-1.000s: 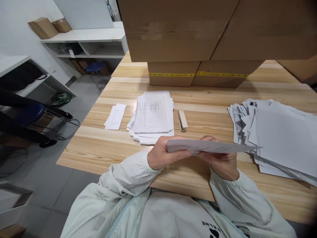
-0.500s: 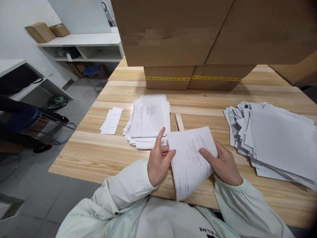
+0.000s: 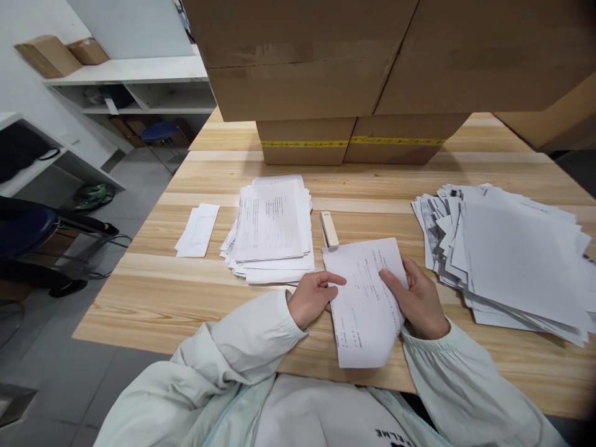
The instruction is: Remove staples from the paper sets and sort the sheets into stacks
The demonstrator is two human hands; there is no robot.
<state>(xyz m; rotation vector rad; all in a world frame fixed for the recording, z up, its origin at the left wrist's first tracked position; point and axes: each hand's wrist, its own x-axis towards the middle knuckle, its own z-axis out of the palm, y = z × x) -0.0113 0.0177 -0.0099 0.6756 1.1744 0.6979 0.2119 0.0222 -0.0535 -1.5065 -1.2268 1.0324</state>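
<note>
Printed paper (image 3: 365, 310) is held in front of me just over the table's near edge, its lower end curling. My right hand (image 3: 419, 301) grips its right side, thumb on top and fingers beneath. At the left edge, my left hand (image 3: 316, 298) has its index finger lying across the print and its other fingers bent around the margin. Just beyond the paper's top left corner lies a cream stapler (image 3: 328, 230). A stack of printed sheets (image 3: 270, 223) rests to the left of the stapler.
A larger, uneven pile of papers (image 3: 516, 248) spreads on the right. Small white slips (image 3: 198, 231) lie at the left. Big cardboard boxes (image 3: 307, 62) stand across the table's back. Beyond the left edge are a blue stool (image 3: 159, 131) and a person's black shoe (image 3: 69, 288).
My left index finger, raised before, has come down onto the paper. The sheet has tilted slightly and its lower end curls more. The camera view has shifted a little to the right.
</note>
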